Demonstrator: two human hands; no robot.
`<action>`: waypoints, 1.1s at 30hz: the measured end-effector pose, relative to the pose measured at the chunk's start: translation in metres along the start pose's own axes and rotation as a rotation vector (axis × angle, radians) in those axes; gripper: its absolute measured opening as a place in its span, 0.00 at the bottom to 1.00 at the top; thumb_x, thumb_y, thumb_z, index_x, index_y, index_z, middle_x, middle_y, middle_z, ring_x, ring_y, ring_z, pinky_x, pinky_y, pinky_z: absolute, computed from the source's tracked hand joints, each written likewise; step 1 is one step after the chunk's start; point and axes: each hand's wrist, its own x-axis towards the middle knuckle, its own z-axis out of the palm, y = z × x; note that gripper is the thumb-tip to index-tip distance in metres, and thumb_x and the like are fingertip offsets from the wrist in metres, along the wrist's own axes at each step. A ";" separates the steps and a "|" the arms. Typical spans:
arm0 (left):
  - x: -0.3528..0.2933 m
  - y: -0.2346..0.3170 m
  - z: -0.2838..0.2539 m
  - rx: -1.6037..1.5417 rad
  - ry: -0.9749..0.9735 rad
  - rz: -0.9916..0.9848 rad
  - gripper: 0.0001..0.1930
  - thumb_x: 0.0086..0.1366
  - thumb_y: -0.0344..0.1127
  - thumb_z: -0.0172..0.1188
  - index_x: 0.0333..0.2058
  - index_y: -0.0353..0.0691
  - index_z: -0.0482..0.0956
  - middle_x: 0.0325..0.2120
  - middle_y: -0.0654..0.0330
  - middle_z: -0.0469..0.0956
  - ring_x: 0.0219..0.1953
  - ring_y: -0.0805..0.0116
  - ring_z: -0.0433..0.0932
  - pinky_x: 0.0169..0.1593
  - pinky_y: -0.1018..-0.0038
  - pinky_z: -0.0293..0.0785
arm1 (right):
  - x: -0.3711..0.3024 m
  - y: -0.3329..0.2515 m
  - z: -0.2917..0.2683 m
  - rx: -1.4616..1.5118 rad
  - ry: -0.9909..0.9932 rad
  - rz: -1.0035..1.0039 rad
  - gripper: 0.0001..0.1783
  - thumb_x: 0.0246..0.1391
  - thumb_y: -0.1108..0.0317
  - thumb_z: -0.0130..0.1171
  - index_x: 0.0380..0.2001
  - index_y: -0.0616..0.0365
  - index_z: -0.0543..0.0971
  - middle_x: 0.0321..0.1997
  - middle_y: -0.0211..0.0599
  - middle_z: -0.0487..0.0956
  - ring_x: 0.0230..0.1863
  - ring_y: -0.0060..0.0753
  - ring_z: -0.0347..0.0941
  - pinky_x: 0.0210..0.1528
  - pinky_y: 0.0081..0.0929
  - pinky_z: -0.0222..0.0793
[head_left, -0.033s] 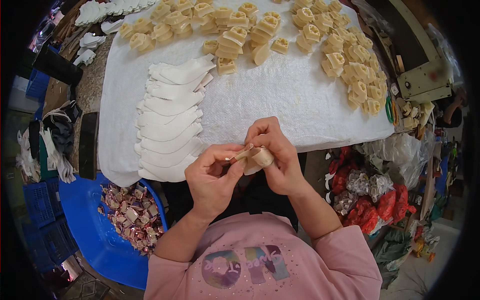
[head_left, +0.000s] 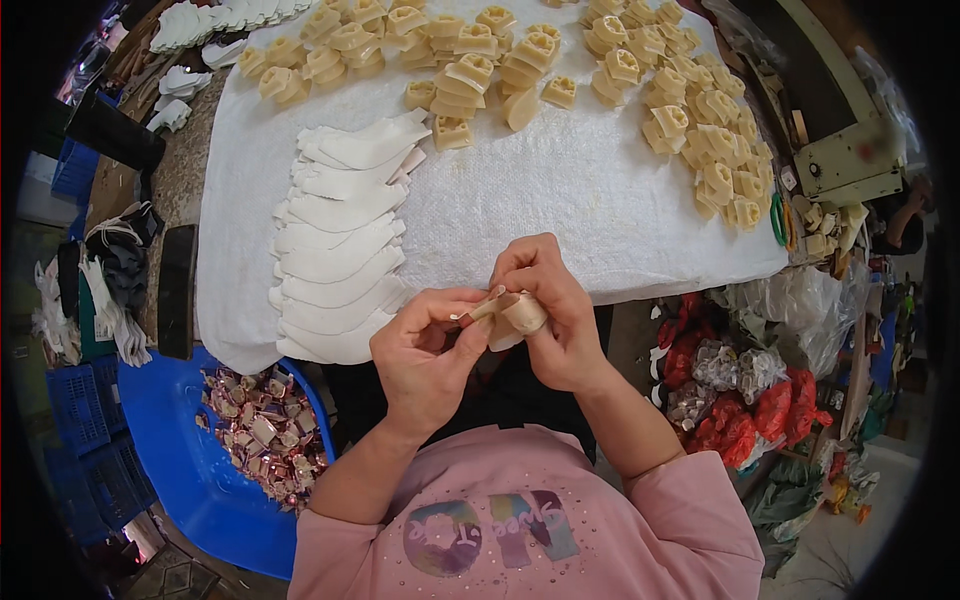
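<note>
Both hands meet just off the front edge of the white-covered table (head_left: 560,240), around a cream shoe heel (head_left: 526,315). My right hand (head_left: 562,325) grips the heel, with its fingers bent over the top and the thumb at the side. At the heel's left side, my left hand (head_left: 425,345) pinches a thin piece with a pale back and a dark reddish edge, pressed against it; its full shape is hidden by the fingers. Left of the hands lies an overlapping row of white curved cover pieces (head_left: 335,240). Several cream heels (head_left: 465,80) stand at the table's far side.
More cream heels (head_left: 715,140) line the table's right side. A blue tub (head_left: 180,450) at the lower left holds a heap of reddish, shiny heels (head_left: 265,425). A dark flat slab (head_left: 177,290) lies left of the cloth. Red plastic bags (head_left: 775,410) sit at the right.
</note>
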 end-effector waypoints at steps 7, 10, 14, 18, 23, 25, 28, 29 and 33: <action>0.005 0.004 0.002 0.022 0.051 0.002 0.06 0.59 0.25 0.61 0.32 0.30 0.74 0.36 0.50 0.77 0.32 0.73 0.76 0.38 0.77 0.75 | 0.001 -0.001 -0.001 0.182 -0.011 0.144 0.12 0.39 0.80 0.53 0.31 0.58 0.70 0.36 0.38 0.70 0.40 0.42 0.62 0.45 0.32 0.57; 0.004 0.006 0.003 0.164 -0.021 -0.003 0.06 0.59 0.26 0.61 0.32 0.31 0.74 0.38 0.51 0.76 0.33 0.73 0.74 0.37 0.78 0.73 | 0.005 -0.009 -0.002 -0.305 0.032 -0.195 0.14 0.33 0.78 0.59 0.28 0.57 0.70 0.35 0.36 0.72 0.39 0.46 0.62 0.45 0.38 0.54; 0.008 0.009 -0.002 0.504 -0.038 0.212 0.07 0.58 0.30 0.63 0.29 0.34 0.76 0.43 0.52 0.71 0.38 0.70 0.70 0.40 0.76 0.68 | -0.002 -0.005 0.001 -0.232 0.052 -0.133 0.10 0.38 0.74 0.60 0.27 0.57 0.72 0.38 0.36 0.71 0.41 0.44 0.62 0.47 0.37 0.55; 0.015 0.015 -0.014 0.588 -0.092 0.333 0.06 0.54 0.30 0.65 0.27 0.36 0.76 0.42 0.53 0.69 0.42 0.64 0.67 0.44 0.72 0.66 | -0.005 -0.013 -0.014 0.134 -0.109 0.005 0.13 0.52 0.61 0.57 0.41 0.54 0.76 0.49 0.34 0.69 0.50 0.38 0.60 0.55 0.36 0.56; 0.014 0.021 -0.010 0.834 -0.238 0.630 0.08 0.48 0.25 0.66 0.27 0.41 0.77 0.39 0.55 0.68 0.42 0.57 0.68 0.45 0.66 0.66 | 0.002 -0.004 -0.031 0.156 -0.199 0.235 0.26 0.49 0.62 0.61 0.52 0.53 0.71 0.50 0.39 0.73 0.53 0.34 0.66 0.50 0.31 0.64; 0.009 0.021 -0.009 0.812 -0.262 0.615 0.09 0.46 0.23 0.66 0.27 0.42 0.78 0.40 0.55 0.67 0.44 0.57 0.67 0.45 0.66 0.66 | 0.001 -0.007 -0.032 0.415 -0.299 0.389 0.27 0.47 0.65 0.62 0.52 0.54 0.70 0.43 0.38 0.77 0.45 0.33 0.71 0.47 0.31 0.66; 0.006 0.016 -0.016 0.516 -0.229 0.450 0.16 0.57 0.43 0.61 0.41 0.41 0.79 0.44 0.52 0.67 0.47 0.60 0.67 0.46 0.71 0.66 | 0.006 -0.008 -0.031 0.143 -0.213 0.076 0.29 0.43 0.71 0.64 0.52 0.55 0.70 0.40 0.36 0.78 0.41 0.37 0.73 0.44 0.33 0.69; 0.008 0.014 -0.018 0.517 -0.231 0.449 0.16 0.57 0.43 0.61 0.41 0.41 0.79 0.44 0.52 0.67 0.47 0.60 0.67 0.46 0.71 0.66 | 0.008 -0.010 -0.030 -0.009 -0.161 -0.084 0.29 0.42 0.73 0.64 0.51 0.54 0.70 0.40 0.37 0.78 0.40 0.39 0.73 0.43 0.34 0.69; 0.012 0.007 -0.024 0.133 -0.475 -0.174 0.37 0.66 0.55 0.40 0.62 0.29 0.48 0.55 0.50 0.59 0.55 0.64 0.64 0.51 0.70 0.64 | 0.010 -0.032 -0.026 -0.101 -0.269 -0.092 0.30 0.41 0.74 0.65 0.51 0.54 0.70 0.38 0.35 0.77 0.42 0.40 0.70 0.42 0.35 0.69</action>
